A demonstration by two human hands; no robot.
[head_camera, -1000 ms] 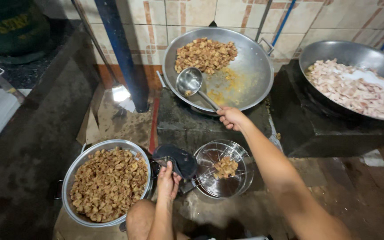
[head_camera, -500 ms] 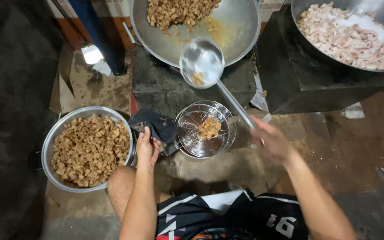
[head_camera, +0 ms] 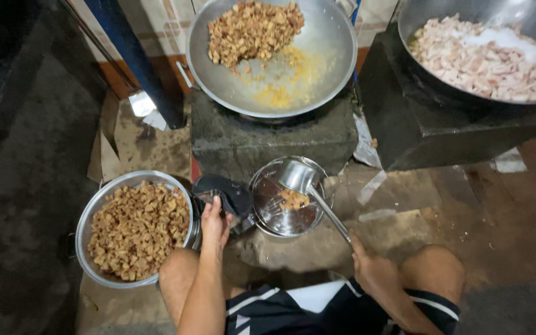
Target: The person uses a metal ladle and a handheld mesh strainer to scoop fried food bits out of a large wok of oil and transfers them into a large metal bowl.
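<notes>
Right hand [head_camera: 376,270] grips ladle [head_camera: 299,175]; left hand [head_camera: 214,222] grips strainer handle [head_camera: 224,193].

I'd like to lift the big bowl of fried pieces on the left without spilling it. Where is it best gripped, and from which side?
Judging by its shape, grip the metal bowl by its rolled rim, both hands on opposite sides. A small dark handle seems to show at its left edge. Come from above and outside: it is heaped nearly full, and the left hand and a dark-handled strainer crowd its right side.

A tiled wall [head_camera: 156,25] stands far; a blue pole [head_camera: 138,62] rises left; flattened cardboard [head_camera: 125,146] covers the dark, stained floor [head_camera: 26,186].
</notes>
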